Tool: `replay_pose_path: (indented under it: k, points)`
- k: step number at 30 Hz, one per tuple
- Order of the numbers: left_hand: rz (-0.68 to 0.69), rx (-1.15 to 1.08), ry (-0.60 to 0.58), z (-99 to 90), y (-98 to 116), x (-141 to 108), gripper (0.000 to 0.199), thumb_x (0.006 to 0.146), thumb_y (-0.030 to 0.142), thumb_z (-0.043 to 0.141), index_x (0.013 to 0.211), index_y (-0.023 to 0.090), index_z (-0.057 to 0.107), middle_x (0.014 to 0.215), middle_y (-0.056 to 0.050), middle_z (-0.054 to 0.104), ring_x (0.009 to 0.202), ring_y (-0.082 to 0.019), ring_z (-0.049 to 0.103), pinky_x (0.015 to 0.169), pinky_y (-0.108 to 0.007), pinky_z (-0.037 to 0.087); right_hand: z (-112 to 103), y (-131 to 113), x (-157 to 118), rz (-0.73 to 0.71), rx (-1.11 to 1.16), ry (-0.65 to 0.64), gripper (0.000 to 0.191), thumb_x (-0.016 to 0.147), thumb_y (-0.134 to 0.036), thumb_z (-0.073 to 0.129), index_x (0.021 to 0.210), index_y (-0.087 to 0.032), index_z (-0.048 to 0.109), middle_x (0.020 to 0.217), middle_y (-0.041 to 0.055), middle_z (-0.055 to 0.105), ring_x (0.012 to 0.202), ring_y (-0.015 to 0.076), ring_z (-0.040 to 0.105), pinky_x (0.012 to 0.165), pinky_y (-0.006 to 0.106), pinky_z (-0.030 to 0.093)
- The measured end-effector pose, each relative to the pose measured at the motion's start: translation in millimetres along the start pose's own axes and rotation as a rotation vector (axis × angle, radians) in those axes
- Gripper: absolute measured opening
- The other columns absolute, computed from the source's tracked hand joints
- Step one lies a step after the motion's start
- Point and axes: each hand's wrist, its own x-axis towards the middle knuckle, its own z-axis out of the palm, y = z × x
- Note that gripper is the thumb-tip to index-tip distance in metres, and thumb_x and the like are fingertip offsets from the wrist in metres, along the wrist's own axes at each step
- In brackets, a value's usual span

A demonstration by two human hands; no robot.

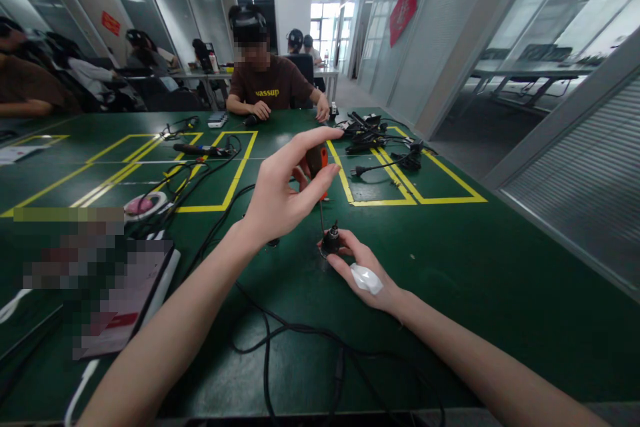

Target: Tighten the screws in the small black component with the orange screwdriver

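Note:
A screwdriver with an orange and dark handle (pixel 323 159) is in the fingers of my left hand (pixel 285 183), its thin shaft pointing down. The shaft's lower end meets or lies just beside a small black and metal cylindrical part (pixel 331 240). My right hand (pixel 367 270), with a white patch on its back, pinches that part between thumb and fingers low over the green table (pixel 475 293). A thin metal prong sticks up from the part's top. Where exactly the screwdriver tip touches is too small to tell.
Black cables (pixel 310 330) curl across the table in front of me. A tablet or phone-like device (pixel 133 293) lies at the left, near a white cable ring (pixel 145 205). A pile of black cords (pixel 367 130) is at the back right. Across the table sits a person (pixel 273 83).

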Motion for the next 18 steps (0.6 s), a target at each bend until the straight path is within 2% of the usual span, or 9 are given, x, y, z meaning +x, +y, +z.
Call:
replay_pose_path:
  k: [3, 8, 12, 18]
  points:
    - [-0.012, -0.031, -0.004, -0.2, -1.2, -1.4, 0.029, 0.097, 0.028, 0.062, 0.126, 0.024, 0.064, 0.096, -0.003, 0.068, 0.072, -0.011, 0.065, 0.059, -0.022, 0.054, 0.5, 1.4, -0.1, -0.003, -0.001, 0.003, 0.033, 0.097, -0.029, 0.06, 0.129, -0.024, 0.059, 0.122, 0.0105, 0.075, 0.112, 0.0276, 0.073, 0.099, 0.048, 0.061]
    - [-0.043, -0.155, -0.06, 3.6, -1.5, -4.8, 0.038, 0.104, 0.03, 0.045, 0.14, 0.027, 0.055, 0.114, -0.006, 0.069, 0.069, -0.01, 0.066, 0.064, -0.025, 0.059, 1.8, 4.5, -0.1, 0.0, 0.008, 0.012, 0.033, 0.096, -0.028, 0.061, 0.129, -0.025, 0.059, 0.12, 0.0093, 0.076, 0.111, 0.0271, 0.073, 0.099, 0.047, 0.061]
    - [-0.013, -0.063, -0.021, 6.8, -1.8, -4.7, 0.036, 0.101, 0.022, 0.047, 0.136, 0.027, 0.056, 0.105, -0.004, 0.068, 0.07, -0.01, 0.064, 0.063, -0.023, 0.056, 2.5, 6.3, -0.1, 0.018, 0.007, 0.015, 0.034, 0.096, -0.031, 0.061, 0.129, -0.024, 0.058, 0.121, 0.0102, 0.075, 0.111, 0.0276, 0.073, 0.098, 0.048, 0.061]
    - [0.056, 0.104, 0.067, 7.2, -3.3, -2.9, 0.021, 0.093, 0.015, 0.056, 0.112, 0.024, 0.056, 0.093, 0.001, 0.063, 0.064, -0.007, 0.054, 0.061, -0.02, 0.049, 1.3, 6.5, -0.5, 0.023, 0.009, 0.02, 0.034, 0.096, -0.034, 0.061, 0.129, -0.024, 0.058, 0.121, 0.0102, 0.076, 0.11, 0.0281, 0.073, 0.098, 0.048, 0.06]
